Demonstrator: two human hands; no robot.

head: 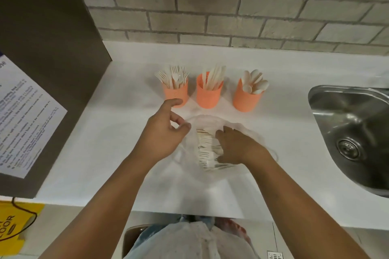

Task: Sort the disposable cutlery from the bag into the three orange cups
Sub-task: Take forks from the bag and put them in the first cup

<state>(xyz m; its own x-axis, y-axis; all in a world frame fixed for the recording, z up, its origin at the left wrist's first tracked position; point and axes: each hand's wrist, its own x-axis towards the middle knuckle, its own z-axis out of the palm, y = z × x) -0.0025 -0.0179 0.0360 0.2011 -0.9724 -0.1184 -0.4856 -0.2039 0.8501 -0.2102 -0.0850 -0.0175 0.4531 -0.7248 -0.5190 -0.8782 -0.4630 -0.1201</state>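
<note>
Three orange cups stand in a row on the white counter. The left cup (176, 93) holds forks, the middle cup (208, 94) holds knives, the right cup (247, 99) holds spoons. In front of them lies a clear plastic bag (195, 166) with pale cutlery (207, 149) inside. My left hand (162, 132) pinches the bag's rim at its left, index finger stretched toward the left cup. My right hand (237, 147) reaches into the bag's mouth, its fingers down among the cutlery; whether they grip a piece is hidden.
A steel sink (353, 132) is sunk into the counter at the right. A dark panel with a printed notice (25, 115) bounds the left side. Brick wall (231, 17) runs behind the cups. The counter's front edge (189, 214) is near my body.
</note>
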